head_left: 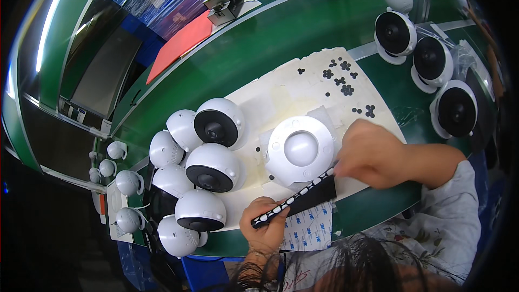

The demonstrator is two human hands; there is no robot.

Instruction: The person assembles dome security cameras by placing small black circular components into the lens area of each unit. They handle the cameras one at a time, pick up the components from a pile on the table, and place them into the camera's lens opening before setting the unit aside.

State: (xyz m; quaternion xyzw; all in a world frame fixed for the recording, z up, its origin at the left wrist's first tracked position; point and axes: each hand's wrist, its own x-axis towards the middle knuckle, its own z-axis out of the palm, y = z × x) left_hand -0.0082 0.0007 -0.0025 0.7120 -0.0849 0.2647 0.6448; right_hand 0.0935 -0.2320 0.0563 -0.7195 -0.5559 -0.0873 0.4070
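While the green tabletop (pixel 270 43) filled most of the view, a cream sheet (pixel 294 75) covered its working area. White camera units (pixel 233 112) with black faces were bunched to the left on and around that sheet; more stood at the far right. Mid-sheet, an upturned white camera base (pixel 276 158) lay ring side up, just beyond the strip. A printed backing sheet (pixel 313 230) hung at the near edge, partly under a black sheet (pixel 319 194).

Main item: a black strip (pixel 294 199) with white oval gaps, slanting between both hands, right in front of the base. Small black discs (pixel 347 90) were scattered over the cream sheet's far right part, some in clusters.

Step in hand looked like working at the strip's upper end. Doing it well probably called for keeping the strip taut, supporting it close to the working end, pulling slowly at a low angle so it didn't tear, and keeping it clear of the base.

Left grip (pixel 265 237): closed, clamped on the strip's lower end. Right grip (pixel 373 154): fingers together, pinched on the upper end; fingertips partly hidden, couldn't tell whether a loose piece was between them.
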